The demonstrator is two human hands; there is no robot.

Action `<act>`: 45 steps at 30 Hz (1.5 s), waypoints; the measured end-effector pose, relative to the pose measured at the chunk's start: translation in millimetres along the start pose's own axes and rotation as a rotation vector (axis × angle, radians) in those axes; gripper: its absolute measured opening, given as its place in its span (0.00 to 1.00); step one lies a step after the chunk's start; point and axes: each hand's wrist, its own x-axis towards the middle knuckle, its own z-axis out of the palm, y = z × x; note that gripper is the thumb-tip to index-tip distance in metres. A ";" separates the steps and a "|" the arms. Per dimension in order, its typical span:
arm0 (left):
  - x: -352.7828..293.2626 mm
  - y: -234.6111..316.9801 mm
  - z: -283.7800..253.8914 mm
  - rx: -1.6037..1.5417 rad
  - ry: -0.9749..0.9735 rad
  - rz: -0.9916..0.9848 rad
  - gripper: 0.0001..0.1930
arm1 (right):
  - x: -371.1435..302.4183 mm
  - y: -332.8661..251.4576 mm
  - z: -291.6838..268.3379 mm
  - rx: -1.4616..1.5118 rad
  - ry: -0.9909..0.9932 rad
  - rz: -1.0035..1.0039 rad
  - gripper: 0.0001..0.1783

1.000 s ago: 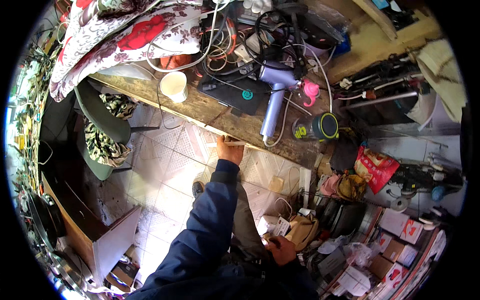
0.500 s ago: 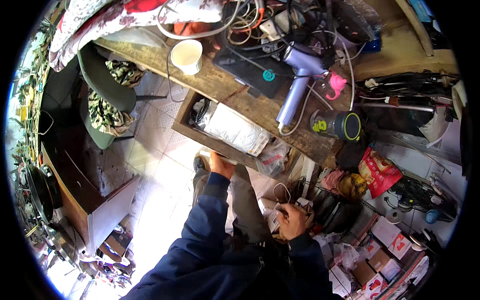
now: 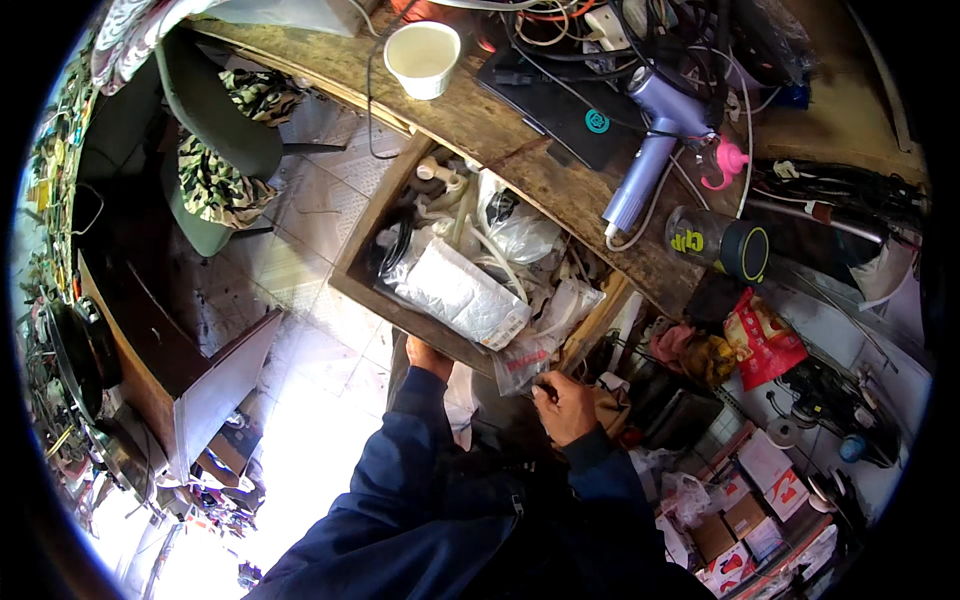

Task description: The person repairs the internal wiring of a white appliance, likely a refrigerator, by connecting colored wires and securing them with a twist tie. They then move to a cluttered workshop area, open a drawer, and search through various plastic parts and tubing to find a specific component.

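Note:
A wooden drawer [image 3: 352,290] stands pulled out from under the worn table. My left hand [image 3: 428,356] is at the drawer's front board, with its fingers curled under the lower edge and mostly hidden. Close to the drawer's front right corner, my right hand [image 3: 566,408] is closed, thumb against curled fingers; what it holds, if anything, is hidden. Beside it a clear plastic bag [image 3: 522,366] hangs over the drawer's edge. Inside lie a white padded packet [image 3: 466,292], a coiled black cable [image 3: 397,246], a clear bag [image 3: 518,232] and white pipe fittings [image 3: 440,176].
On the table [image 3: 300,55] are a white cup [image 3: 422,62], a dark flat device [image 3: 560,115], a purple hair dryer [image 3: 645,165], a pink plastic piece [image 3: 727,163] and a dark bottle [image 3: 720,245]. A green chair [image 3: 215,130] stands left. Small boxes [image 3: 745,515] lie lower right.
The drawer has come further out toward me, showing more of its contents. My right hand has moved up and left to the drawer's corner. The view has shifted too.

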 end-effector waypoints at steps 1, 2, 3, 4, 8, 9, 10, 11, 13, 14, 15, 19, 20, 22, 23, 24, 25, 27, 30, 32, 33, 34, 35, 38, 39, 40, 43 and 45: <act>-4.1 2.7 6.7 -0.334 0.037 -0.122 0.28 | 0.5 0.9 -0.7 -0.008 -0.001 -0.005 0.10; -7.9 16.7 15.3 -0.668 0.118 -0.227 0.30 | 2.9 4.3 -1.1 -0.014 -0.003 -0.007 0.10; -16.5 31.2 23.5 -0.981 0.225 -0.352 0.31 | 4.9 7.1 -3.8 -0.019 -0.005 -0.009 0.10; -18.3 17.2 18.0 -1.067 0.186 -0.359 0.32 | 8.4 1.2 -10.0 -0.031 -0.015 -0.005 0.10; -13.5 -19.5 7.2 -1.045 0.195 -0.228 0.33 | 19.4 20.2 -12.1 0.001 0.088 0.016 0.10; -7.4 -21.7 6.6 -1.051 0.206 -0.232 0.33 | 22.9 23.8 -15.6 -0.042 0.066 0.060 0.10; -0.3 -21.2 3.5 -1.054 0.217 -0.243 0.33 | 26.3 28.6 -17.6 -0.079 0.043 0.105 0.10; 7.3 -19.4 1.6 -1.067 0.225 -0.247 0.33 | 29.2 31.2 -19.1 -0.120 0.022 0.138 0.11; 18.9 -17.8 -1.0 -1.087 0.245 -0.253 0.33 | 32.5 39.0 -19.6 -0.118 0.032 0.132 0.10; 23.2 -18.0 -1.6 -1.094 0.255 -0.256 0.33 | 34.5 50.6 -17.4 -0.151 0.031 0.118 0.09; 26.6 -18.6 -1.5 -1.102 0.262 -0.257 0.33 | 35.7 58.0 -17.7 -0.184 0.029 0.104 0.10; 40.2 -26.5 0.6 -1.148 0.285 -0.247 0.33 | 43.5 65.0 -16.8 -0.134 0.011 0.134 0.11; 42.6 -28.5 0.7 -1.167 0.292 -0.242 0.33 | 46.5 61.5 -19.3 -0.161 -0.019 0.143 0.12; 45.6 -34.6 2.0 -1.207 0.292 -0.229 0.33 | 51.9 53.3 -18.2 -0.174 -0.023 0.107 0.12; 45.3 -39.1 2.7 -1.221 0.299 -0.226 0.33 | 57.3 44.6 -19.6 -0.158 -0.050 0.142 0.12; 46.3 -43.8 3.9 -1.241 0.303 -0.227 0.33 | 63.6 33.0 -22.0 -0.144 -0.077 0.176 0.11; 46.8 -50.6 5.2 -1.266 0.300 -0.220 0.33 | 67.4 25.0 -19.4 -0.140 -0.099 0.206 0.11; 45.5 -65.4 2.8 -1.305 0.280 -0.201 0.33 | 78.3 17.6 -8.7 -0.142 -0.016 -0.021 0.09; 41.3 -97.7 -8.2 -1.383 0.193 -0.192 0.33 | 115.2 -35.0 9.5 -0.092 0.037 -0.310 0.11; 36.4 -93.1 -12.9 -1.303 0.247 -0.339 0.28 | 139.4 -73.2 23.5 -0.195 0.060 -0.555 0.11; 34.6 -119.9 -22.5 -0.820 0.245 -0.296 0.26 | 154.7 -97.7 30.1 -0.288 0.081 -0.702 0.13; 18.8 -186.2 -44.3 -0.372 0.308 -0.225 0.25 | 165.7 -125.6 45.9 -0.363 0.057 -0.917 0.15; 18.5 -143.9 -34.0 -0.296 0.332 -0.288 0.22 | 189.8 -118.1 50.5 -0.505 0.094 -0.878 0.15; -19.3 -3.4 -35.8 -0.307 0.614 -0.431 0.17 | 217.6 -126.4 57.2 -0.792 0.081 -0.888 0.17; -34.4 24.6 -45.8 -0.335 0.651 -0.392 0.17 | 214.7 -124.9 55.6 -0.850 0.080 -0.908 0.17; -43.3 41.7 -55.2 -0.341 0.657 -0.352 0.17 | 221.0 -118.0 52.5 -0.895 0.065 -0.904 0.18; -61.7 80.6 -75.8 -0.155 0.592 -0.148 0.18 | 215.7 -96.4 48.8 -0.897 0.038 -0.829 0.19; -61.2 107.6 -69.9 -0.177 0.505 -0.047 0.17 | 209.1 -111.3 41.4 -0.903 0.097 -0.904 0.19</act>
